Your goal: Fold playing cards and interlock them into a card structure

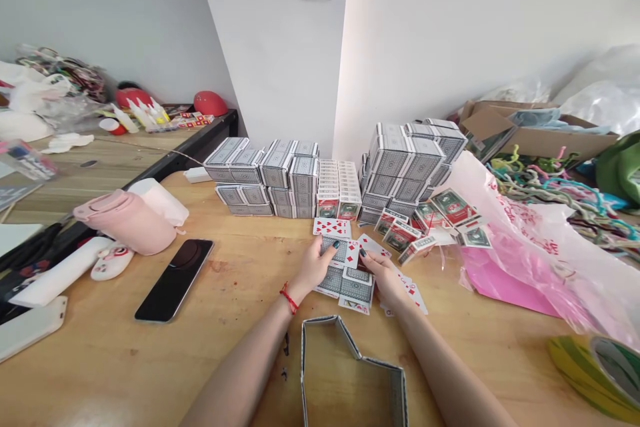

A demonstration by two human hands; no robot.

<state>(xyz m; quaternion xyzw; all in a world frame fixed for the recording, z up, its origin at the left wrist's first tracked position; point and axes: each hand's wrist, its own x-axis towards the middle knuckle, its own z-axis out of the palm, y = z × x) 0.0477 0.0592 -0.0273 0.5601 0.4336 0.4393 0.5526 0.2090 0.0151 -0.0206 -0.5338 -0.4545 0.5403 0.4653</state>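
My left hand (315, 267), with a red string bracelet at the wrist, is closed on playing cards, its thumb pressed on a grey patterned back. A five of diamonds (353, 255) shows beside that thumb. At this card's right edge, my right hand (381, 272) is closed with its thumb on the cards; its other fingers are mostly hidden. Below the hands lie overlapping face-down cards (330, 280). A red-suited card (333, 227) lies face up just beyond them, and loose diamond cards (414, 293) lie under and beside my right forearm. Nearer me stands an angular card-covered frame (383, 363).
Stacked card-covered blocks (290, 177) and a taller stack (407, 160) stand along the wall. Red-and-green card boxes (403, 235) lie right of centre. A phone (174, 280) and pink tumbler (133, 220) are left; pink plastic (515, 247) and tape (595, 373) are right.
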